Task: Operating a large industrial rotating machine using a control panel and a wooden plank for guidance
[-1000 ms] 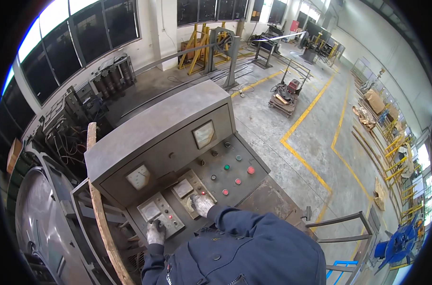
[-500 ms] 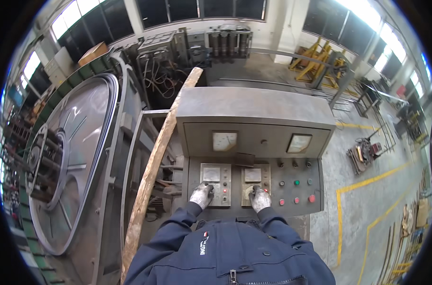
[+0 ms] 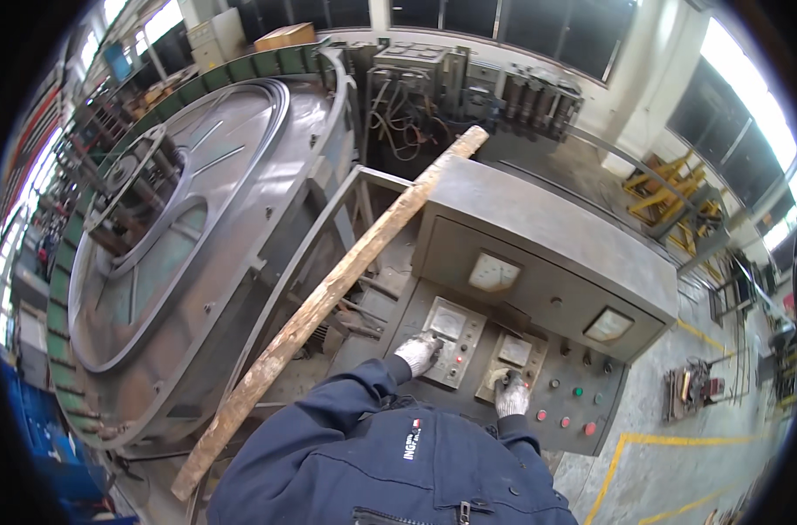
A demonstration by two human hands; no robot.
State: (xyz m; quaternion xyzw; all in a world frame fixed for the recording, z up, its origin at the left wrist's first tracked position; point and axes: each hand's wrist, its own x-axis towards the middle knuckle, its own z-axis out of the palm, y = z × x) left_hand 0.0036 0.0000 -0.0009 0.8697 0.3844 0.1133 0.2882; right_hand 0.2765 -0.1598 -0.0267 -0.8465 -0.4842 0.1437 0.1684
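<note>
Both my hands wear whitish knitted gloves with dark fingertips and rest on a grey metal control console (image 3: 538,223). My left hand (image 3: 417,353) is closed on a knob at the lower left of the left control module (image 3: 452,325); the fingers hide the knob. At the matching spot on the right control module (image 3: 514,353), my right hand (image 3: 511,398) pinches a control knob, and part of its pale dial (image 3: 495,381) shows beside the fingers. Small red lamps glow on both modules.
Left of the console lies a large round machine (image 3: 232,201) with a curved metal track. A long wooden pole (image 3: 328,297) leans between it and the console. Green and red push buttons (image 3: 589,429) sit right of my right hand. Yellow lines (image 3: 670,439) mark the floor.
My view has swung to the left and tilted, so the console now appears further right and slanted, with more of the round machine in sight. Both hands stay at their knobs.
</note>
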